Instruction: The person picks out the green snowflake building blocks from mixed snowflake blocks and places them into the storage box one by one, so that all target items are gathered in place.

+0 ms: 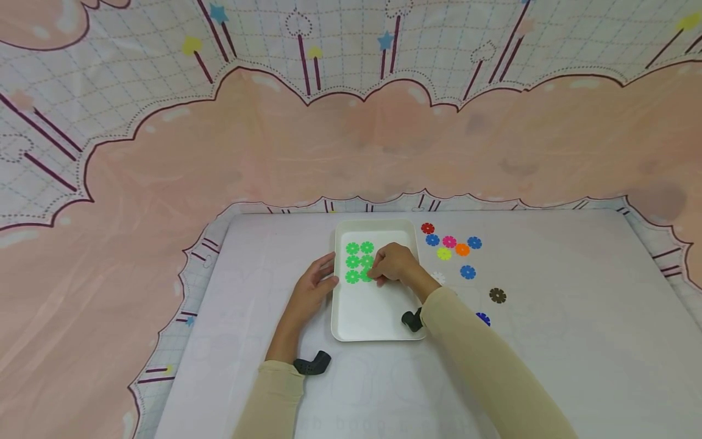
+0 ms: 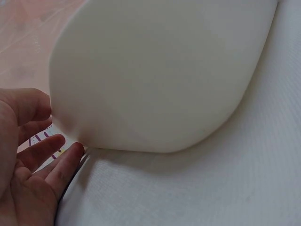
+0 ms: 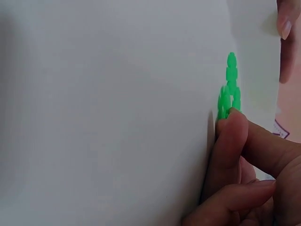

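Observation:
A white rectangular tray [image 1: 375,317] lies on the table, with green flower-shaped discs [image 1: 352,261] in two columns of three toward its left side. Over the tray, my right hand [image 1: 396,263] has thumb and forefinger pinching the lower right green disc [image 1: 364,276]. In the right wrist view, the fingertips meet the near end of the green discs [image 3: 231,75], partly covering them. My left hand [image 1: 314,289] is at the tray's left side, its fingers loosely spread. The left wrist view has those fingertips [image 2: 75,153] against the tray's outer wall [image 2: 155,94].
Right of the tray lie several loose discs: red [image 1: 428,228], pink [image 1: 449,242], yellow [image 1: 443,253], orange [image 1: 462,250], blue [image 1: 468,272] and brown [image 1: 498,296]. A white disc [image 1: 439,277] and a dark blue disc [image 1: 483,319] are partly hidden by the right arm.

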The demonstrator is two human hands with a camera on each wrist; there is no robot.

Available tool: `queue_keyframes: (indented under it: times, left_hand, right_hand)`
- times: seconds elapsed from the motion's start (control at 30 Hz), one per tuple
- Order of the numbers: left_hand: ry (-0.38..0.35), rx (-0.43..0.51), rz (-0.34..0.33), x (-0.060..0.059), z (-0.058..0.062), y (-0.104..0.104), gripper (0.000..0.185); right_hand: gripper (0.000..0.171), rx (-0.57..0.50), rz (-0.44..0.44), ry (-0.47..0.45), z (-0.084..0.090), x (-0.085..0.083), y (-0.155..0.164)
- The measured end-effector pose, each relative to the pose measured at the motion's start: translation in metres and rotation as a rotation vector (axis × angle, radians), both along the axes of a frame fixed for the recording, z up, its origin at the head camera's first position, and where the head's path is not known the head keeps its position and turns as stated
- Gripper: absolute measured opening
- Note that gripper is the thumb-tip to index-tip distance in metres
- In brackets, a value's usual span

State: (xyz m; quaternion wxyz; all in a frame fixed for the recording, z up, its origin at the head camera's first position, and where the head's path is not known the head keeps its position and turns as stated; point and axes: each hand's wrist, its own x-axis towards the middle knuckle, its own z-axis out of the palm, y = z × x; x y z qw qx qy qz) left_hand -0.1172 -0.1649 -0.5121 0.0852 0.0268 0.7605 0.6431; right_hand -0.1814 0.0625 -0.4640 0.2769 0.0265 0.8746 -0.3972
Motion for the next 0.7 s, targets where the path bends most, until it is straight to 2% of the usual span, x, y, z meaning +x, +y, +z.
queue_keyframes:
  times: [0.43, 0.7]
  left_hand:
    - [-0.02, 0.013, -0.007, -0.0002, 0.0023, 0.0011, 0.058]
    - [0.0, 0.012, -0.011, -0.0003, 0.0022, 0.0007, 0.055]
  right_hand:
    - [0.02, -0.005, 0.01, 0.003, -0.0026, -0.0024, 0.0017]
    - [0.021, -0.007, 0.011, 0.009, -0.0045, -0.0029, 0.0018]
